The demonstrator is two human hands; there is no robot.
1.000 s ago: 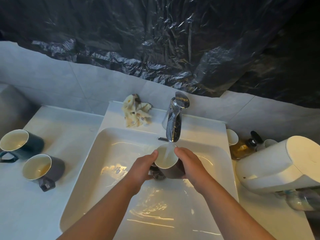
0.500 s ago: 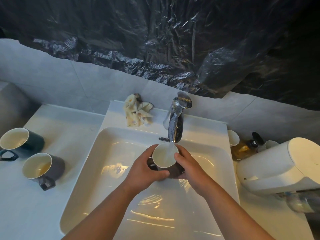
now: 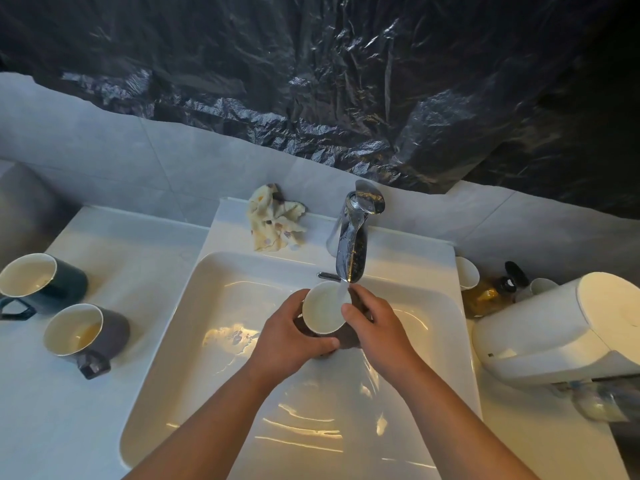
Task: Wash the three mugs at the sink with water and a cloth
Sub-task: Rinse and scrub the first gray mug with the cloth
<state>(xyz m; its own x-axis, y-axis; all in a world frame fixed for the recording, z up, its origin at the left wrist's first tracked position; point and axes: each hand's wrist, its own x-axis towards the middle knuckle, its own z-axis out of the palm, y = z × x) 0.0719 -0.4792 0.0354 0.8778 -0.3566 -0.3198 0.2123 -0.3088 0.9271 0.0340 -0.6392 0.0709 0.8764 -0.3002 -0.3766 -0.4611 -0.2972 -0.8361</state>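
A dark mug with a cream inside [image 3: 322,311] is held over the white sink [image 3: 221,299], tilted toward me, under the chrome tap [image 3: 353,244]. Water runs from the spout into it. My left hand [image 3: 291,332] wraps the mug's left side and base. My right hand [image 3: 375,323] grips its right side, thumb on the rim. Two more mugs stand on the left counter: a dark green one [image 3: 41,284] and a grey one [image 3: 83,336] with brownish liquid in it. A crumpled pale cloth [image 3: 273,220] lies on the sink ledge, left of the tap.
A white appliance [image 3: 568,327] lies on the right counter, close to the sink's edge. Behind it stand a small white cup [image 3: 467,273], an amber bottle [image 3: 485,294] and another cup. Black plastic sheeting [image 3: 346,81] covers the wall above the tiles.
My left hand has closed further around the mug, from its side to under its base. The mug has risen slightly toward the spout and tilted more toward me.
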